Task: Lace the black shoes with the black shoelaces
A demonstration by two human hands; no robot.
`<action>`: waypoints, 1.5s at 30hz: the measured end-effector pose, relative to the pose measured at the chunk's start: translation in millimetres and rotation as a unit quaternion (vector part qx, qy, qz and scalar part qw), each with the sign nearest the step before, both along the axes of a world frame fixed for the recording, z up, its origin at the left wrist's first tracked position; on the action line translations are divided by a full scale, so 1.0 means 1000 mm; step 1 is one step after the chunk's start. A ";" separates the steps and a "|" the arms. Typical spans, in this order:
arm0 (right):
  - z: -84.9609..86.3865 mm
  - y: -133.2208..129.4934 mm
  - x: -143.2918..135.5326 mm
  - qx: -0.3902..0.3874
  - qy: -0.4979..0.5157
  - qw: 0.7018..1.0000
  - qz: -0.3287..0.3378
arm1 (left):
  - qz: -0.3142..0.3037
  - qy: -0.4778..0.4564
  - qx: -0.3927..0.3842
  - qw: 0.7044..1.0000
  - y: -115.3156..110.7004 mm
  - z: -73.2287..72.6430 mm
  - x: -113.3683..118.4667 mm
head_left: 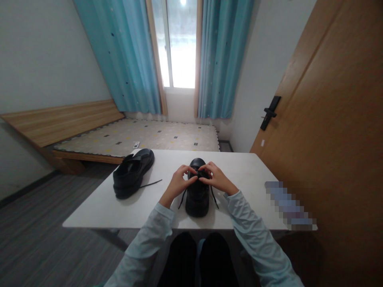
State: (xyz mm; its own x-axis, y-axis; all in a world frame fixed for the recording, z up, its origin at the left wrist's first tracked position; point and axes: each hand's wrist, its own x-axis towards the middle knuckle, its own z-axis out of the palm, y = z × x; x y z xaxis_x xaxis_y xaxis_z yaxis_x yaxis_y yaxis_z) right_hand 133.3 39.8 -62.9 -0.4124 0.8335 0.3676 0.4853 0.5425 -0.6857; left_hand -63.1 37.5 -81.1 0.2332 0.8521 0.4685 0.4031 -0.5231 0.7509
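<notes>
A black shoe [197, 201] stands near the front edge of the white table, its toe pointing away from me. Over its lacing area, my left hand [182, 180] pinches at the black lace from the left side. My right hand [216, 178] does the same from the right, its fingertips close to those of the left. Loose lace ends hang down on both sides of this shoe. Another black shoe [128, 177] rests at the table's left, with one lace [152, 183] stretched out on the tabletop.
The white table [239, 167] reaches across in front of my knees. A blurred flat item [289, 205] lies at its right edge. Beyond are a bed [167, 135], a window with blue curtains, and a wooden door [338, 119] at the right.
</notes>
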 end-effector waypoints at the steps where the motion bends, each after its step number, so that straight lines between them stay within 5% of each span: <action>1: 0.000 0.000 0.000 0.000 0.001 1.000 0.000 | 0.002 0.000 0.001 1.000 0.000 0.000 0.000; 15: 0.001 0.001 0.000 0.007 -0.007 1.000 -0.008 | -0.040 -0.125 -0.011 0.991 -0.001 0.002 0.003; 25: -0.001 0.001 0.003 -0.003 -0.004 1.000 -0.004 | 0.056 -0.353 0.002 0.934 0.001 0.005 -0.004; 29: -0.001 0.001 0.004 -0.009 -0.004 1.000 -0.002 | 0.022 -0.446 -0.007 0.895 -0.001 0.008 -0.005; 38: -0.003 0.003 0.005 0.001 0.014 1.000 -0.006 | -0.050 -0.478 0.023 0.877 -0.009 0.014 -0.008; 41: -0.005 0.005 0.004 -0.006 0.056 0.998 -0.023 | -0.020 -0.454 0.032 0.890 -0.006 0.011 -0.007; 45: -0.007 0.007 0.004 -0.025 0.081 0.995 -0.051 | 0.018 -0.309 0.011 0.951 -0.004 0.008 -0.003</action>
